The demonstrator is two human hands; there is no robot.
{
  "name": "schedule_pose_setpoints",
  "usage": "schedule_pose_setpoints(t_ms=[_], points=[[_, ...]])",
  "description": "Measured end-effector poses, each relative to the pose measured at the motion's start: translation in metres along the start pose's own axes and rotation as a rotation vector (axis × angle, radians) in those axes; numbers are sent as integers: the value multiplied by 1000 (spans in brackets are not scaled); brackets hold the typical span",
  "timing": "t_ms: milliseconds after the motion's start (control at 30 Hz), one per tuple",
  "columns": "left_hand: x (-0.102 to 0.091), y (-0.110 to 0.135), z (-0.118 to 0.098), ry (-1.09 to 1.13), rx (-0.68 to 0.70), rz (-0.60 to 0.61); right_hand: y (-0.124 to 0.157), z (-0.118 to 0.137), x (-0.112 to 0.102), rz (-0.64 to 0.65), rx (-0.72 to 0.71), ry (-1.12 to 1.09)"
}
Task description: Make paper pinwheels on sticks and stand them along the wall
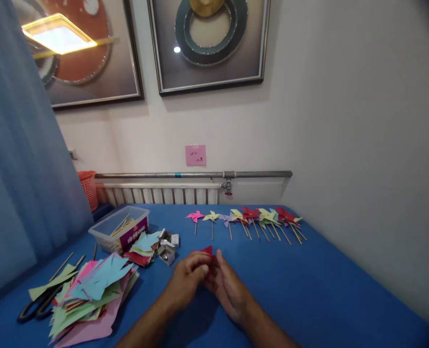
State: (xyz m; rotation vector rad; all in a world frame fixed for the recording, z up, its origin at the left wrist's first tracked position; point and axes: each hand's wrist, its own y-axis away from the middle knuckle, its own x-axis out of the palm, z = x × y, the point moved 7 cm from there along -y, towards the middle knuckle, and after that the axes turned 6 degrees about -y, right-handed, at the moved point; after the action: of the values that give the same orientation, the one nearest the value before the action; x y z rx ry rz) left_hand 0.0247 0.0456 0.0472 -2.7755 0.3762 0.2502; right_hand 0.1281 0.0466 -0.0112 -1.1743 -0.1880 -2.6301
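Observation:
A piece of red paper (207,250) shows above my fingers, over the middle of the blue table. My left hand (190,273) is closed on it, thumb bent over curled fingers. My right hand (227,285) meets it from the other side, thumb raised and fingers curled beneath the paper. Most of the paper is hidden by the hands, so its full shape cannot be made out. Nearest to my left hand are small open boxes (167,252) with shiny metal bits inside, and a short stack of coloured paper (145,246).
A row of paper pinwheels on sticks (250,213) lies along the back. At the left are a plastic tub (141,214) of sticks, a heap of cut coloured paper (91,295) and black-handled scissors (42,307). A blue curtain (22,159) hangs beside the table (330,295).

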Motion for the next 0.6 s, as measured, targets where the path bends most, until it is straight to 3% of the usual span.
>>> schedule_pose_setpoints(t_ms=[67,100,233,300,400,433,533,600], points=[[15,-9,-14,-38,71,125,0,7,0,8,-8,-93],[11,-15,-17,-39,75,78,-2,9,-3,-16,-13,-132],[-37,-37,6,-100,-57,-379,-8,15,-23,-181,-55,-222],[-49,-39,31,-144,-125,-491,-9,15,-30,-237,-69,-216],[-40,-37,74,5,-301,-409,-11,14,-33,-243,-85,-147],[-34,-36,80,54,-296,-363,-11,14,-33,-231,-93,-111],[-15,-37,75,42,-193,-215,-13,14,-33,-190,-120,-17],[-9,-38,67,-34,-131,-179,-14,15,-37,-190,-133,2]])
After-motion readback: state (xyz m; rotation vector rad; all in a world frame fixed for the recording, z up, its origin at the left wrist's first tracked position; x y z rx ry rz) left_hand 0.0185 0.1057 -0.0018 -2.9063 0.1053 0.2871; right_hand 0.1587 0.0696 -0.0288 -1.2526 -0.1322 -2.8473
